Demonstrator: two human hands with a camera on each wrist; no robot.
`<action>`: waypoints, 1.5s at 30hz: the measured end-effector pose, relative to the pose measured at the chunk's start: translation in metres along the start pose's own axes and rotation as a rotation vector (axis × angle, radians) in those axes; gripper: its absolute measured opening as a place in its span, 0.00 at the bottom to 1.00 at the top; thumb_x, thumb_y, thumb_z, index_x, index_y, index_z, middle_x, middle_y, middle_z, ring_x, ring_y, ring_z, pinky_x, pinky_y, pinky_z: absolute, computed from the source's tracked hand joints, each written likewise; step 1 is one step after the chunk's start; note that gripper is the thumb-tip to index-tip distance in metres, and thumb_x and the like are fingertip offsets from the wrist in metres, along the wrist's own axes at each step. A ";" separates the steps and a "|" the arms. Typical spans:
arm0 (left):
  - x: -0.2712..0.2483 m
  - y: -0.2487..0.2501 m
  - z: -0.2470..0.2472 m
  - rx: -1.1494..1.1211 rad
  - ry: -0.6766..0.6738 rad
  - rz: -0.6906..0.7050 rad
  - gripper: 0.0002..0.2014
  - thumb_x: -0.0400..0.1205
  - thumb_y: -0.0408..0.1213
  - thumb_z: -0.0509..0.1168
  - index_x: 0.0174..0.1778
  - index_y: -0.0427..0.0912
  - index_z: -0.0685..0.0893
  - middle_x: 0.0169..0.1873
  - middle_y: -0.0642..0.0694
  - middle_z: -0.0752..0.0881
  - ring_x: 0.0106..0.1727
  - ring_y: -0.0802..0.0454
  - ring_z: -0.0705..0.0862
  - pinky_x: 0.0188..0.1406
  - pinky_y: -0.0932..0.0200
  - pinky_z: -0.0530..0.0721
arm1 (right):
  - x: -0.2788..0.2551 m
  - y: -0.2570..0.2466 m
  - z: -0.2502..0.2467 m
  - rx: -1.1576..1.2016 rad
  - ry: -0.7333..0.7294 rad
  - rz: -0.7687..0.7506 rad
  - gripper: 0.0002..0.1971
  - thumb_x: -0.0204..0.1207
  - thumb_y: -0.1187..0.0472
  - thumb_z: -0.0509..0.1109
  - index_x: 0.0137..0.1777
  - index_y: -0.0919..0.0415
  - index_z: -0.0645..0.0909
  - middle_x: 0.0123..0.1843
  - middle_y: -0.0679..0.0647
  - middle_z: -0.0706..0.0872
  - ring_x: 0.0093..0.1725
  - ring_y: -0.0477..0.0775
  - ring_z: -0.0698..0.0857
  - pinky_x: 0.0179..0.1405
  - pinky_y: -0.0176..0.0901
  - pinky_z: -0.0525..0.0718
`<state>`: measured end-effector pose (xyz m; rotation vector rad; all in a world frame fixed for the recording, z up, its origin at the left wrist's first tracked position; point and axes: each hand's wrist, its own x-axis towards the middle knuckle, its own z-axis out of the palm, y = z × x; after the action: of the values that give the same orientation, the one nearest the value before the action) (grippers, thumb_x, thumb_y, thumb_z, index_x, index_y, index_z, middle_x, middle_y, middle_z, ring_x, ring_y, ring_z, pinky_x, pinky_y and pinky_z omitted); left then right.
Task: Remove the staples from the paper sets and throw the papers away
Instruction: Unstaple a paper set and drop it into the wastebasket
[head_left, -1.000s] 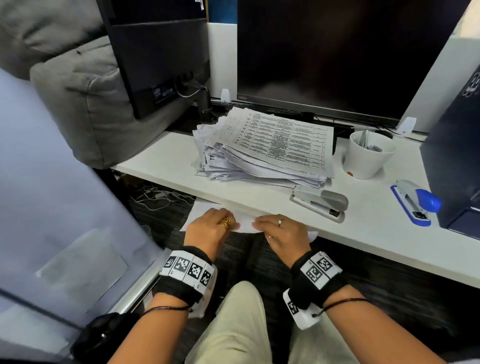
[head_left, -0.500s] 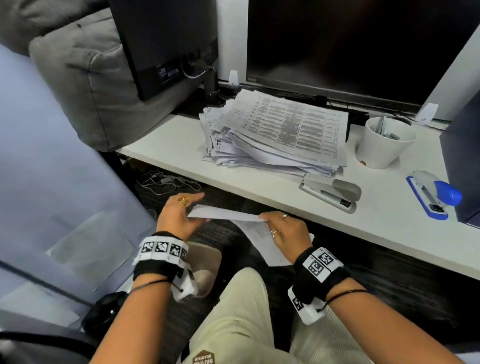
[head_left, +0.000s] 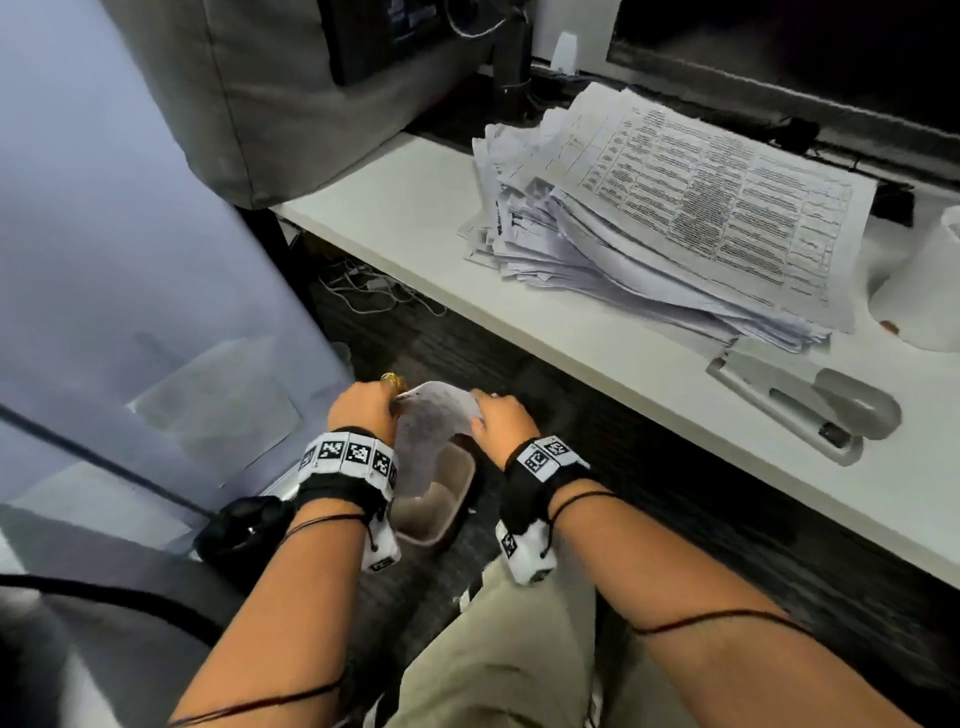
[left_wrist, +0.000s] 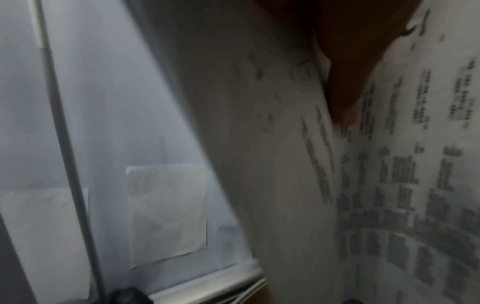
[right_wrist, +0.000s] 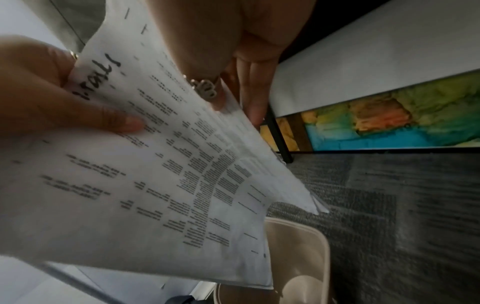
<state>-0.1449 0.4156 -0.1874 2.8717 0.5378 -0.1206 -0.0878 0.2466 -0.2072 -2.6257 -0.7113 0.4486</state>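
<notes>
Both hands hold printed papers (head_left: 428, 431) below the desk edge, bent into a curve and hanging down over a beige waste bin (head_left: 451, 499) on the floor. My left hand (head_left: 363, 405) pinches the left edge, thumb on the printed side (right_wrist: 122, 123). My right hand (head_left: 498, 415) grips the right edge, its fingers (right_wrist: 249, 98) behind the sheets (right_wrist: 161, 164). The left wrist view shows the papers (left_wrist: 389, 185) close up with a fingertip (left_wrist: 342, 102) on them. The bin's rim (right_wrist: 306, 228) lies just under the sheets' lower corner. A tall stack of printed paper sets (head_left: 675, 208) lies on the white desk (head_left: 405, 208).
A grey stapler (head_left: 810, 410) lies on the desk by the stack, with a white cup (head_left: 924, 291) at the right edge. A pale partition panel (head_left: 130, 260) stands to the left. Cables (head_left: 363, 286) lie on the dark carpet under the desk. My knees are below.
Both hands moved down and left from the desk edge, bringing the papers together and bending them over the bin. The head view tilted down and closer.
</notes>
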 end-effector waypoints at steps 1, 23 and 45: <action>0.005 -0.004 0.006 -0.038 -0.009 -0.033 0.13 0.81 0.37 0.62 0.61 0.40 0.79 0.50 0.33 0.85 0.54 0.33 0.82 0.48 0.47 0.79 | 0.013 -0.005 0.008 0.020 -0.020 0.010 0.21 0.81 0.64 0.60 0.74 0.62 0.71 0.65 0.68 0.81 0.63 0.68 0.79 0.62 0.55 0.78; 0.028 -0.066 0.123 -0.087 -0.315 -0.275 0.15 0.83 0.33 0.57 0.65 0.37 0.73 0.55 0.34 0.85 0.58 0.37 0.83 0.57 0.47 0.80 | 0.082 0.022 0.099 0.143 -0.359 0.110 0.52 0.70 0.68 0.76 0.83 0.46 0.42 0.80 0.65 0.61 0.73 0.65 0.72 0.70 0.54 0.74; 0.023 -0.072 0.145 0.032 -0.207 -0.306 0.35 0.83 0.40 0.58 0.82 0.51 0.45 0.81 0.39 0.50 0.80 0.38 0.52 0.75 0.43 0.62 | 0.104 -0.015 0.121 -0.371 -0.279 -0.191 0.34 0.78 0.57 0.65 0.81 0.54 0.53 0.82 0.62 0.58 0.81 0.64 0.55 0.77 0.63 0.56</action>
<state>-0.1561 0.4558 -0.3456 2.7404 0.9338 -0.4729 -0.0562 0.3476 -0.3281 -2.8220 -1.2279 0.6912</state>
